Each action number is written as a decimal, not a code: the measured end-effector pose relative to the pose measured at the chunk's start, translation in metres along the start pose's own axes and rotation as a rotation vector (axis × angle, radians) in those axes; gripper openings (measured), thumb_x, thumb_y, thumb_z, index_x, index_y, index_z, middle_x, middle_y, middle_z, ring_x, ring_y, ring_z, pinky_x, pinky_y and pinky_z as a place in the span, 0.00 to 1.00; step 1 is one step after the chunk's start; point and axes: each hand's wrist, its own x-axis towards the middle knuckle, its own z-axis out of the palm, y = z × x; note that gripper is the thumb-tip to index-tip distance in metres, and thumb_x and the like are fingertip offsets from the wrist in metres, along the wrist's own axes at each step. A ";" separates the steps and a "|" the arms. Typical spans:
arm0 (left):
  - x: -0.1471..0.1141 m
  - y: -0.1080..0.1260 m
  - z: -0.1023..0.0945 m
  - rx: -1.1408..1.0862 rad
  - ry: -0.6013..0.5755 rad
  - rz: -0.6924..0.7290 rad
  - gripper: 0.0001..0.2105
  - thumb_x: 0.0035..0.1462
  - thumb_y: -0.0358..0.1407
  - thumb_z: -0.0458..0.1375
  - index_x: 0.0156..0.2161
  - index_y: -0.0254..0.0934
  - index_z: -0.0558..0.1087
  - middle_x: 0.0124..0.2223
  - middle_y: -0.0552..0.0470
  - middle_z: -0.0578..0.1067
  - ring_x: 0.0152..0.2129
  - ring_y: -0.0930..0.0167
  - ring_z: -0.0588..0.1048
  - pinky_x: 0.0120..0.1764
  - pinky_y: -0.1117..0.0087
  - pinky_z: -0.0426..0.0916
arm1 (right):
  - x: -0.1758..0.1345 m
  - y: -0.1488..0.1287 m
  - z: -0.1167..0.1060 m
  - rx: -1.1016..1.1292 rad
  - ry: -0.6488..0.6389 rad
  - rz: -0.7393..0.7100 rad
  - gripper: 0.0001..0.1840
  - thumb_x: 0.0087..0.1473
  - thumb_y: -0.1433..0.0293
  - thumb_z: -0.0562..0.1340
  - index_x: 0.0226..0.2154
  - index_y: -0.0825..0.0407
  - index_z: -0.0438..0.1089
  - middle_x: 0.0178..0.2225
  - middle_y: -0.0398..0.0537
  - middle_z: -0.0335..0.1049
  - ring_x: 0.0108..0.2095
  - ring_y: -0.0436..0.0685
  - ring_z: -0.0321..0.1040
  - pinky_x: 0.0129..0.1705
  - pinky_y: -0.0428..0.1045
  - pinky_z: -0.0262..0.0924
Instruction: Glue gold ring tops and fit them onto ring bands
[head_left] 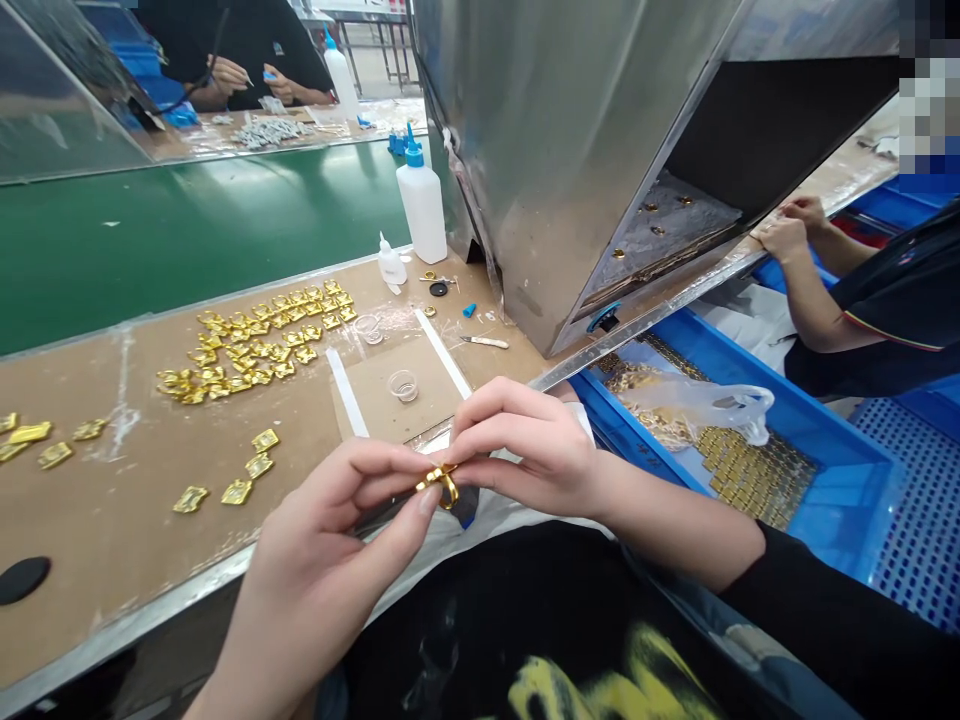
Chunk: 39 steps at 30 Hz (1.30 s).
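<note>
Both hands meet in front of my body, just past the table's near edge. Between the thumb and fingers of my left hand (352, 520) is a shiny gold ring-shaped piece (448, 488), with its loop hanging down. The fingertips of my right hand (525, 445) pinch the same piece from the other side. Beyond the hands lies a small clear round cup (403, 386) on a taped sheet. Rows of gold pieces (255, 335) cover the table to the left, and several flat gold pieces (237, 491) lie nearer.
A white bottle with blue nozzle (422, 205) and a small dropper bottle (391, 262) stand at the back. A knife (485, 342) lies near a large metal housing (555, 150). At right is a blue bin (840, 500) holding gold parts. Co-workers' hands show at right and far left.
</note>
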 end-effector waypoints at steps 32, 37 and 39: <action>-0.002 0.008 -0.009 0.170 -0.140 0.447 0.21 0.59 0.22 0.65 0.27 0.40 0.56 0.39 0.63 0.86 0.22 0.72 0.79 0.26 0.70 0.76 | -0.008 -0.011 0.002 -0.058 -0.056 -0.227 0.16 0.63 0.75 0.70 0.52 0.63 0.77 0.53 0.60 0.83 0.54 0.54 0.81 0.61 0.45 0.76; -0.004 0.005 -0.008 0.212 -0.152 0.483 0.24 0.60 0.23 0.64 0.26 0.41 0.53 0.33 0.57 0.84 0.21 0.72 0.77 0.25 0.69 0.75 | -0.008 -0.013 0.006 -0.077 -0.005 -0.203 0.15 0.64 0.73 0.69 0.53 0.58 0.76 0.52 0.55 0.83 0.53 0.52 0.82 0.60 0.44 0.76; -0.008 -0.002 -0.006 0.153 -0.062 0.413 0.22 0.60 0.26 0.67 0.28 0.42 0.56 0.34 0.56 0.84 0.21 0.71 0.78 0.22 0.71 0.72 | -0.007 -0.015 0.007 -0.073 -0.006 -0.159 0.13 0.65 0.74 0.69 0.52 0.56 0.76 0.51 0.54 0.84 0.51 0.51 0.82 0.58 0.43 0.77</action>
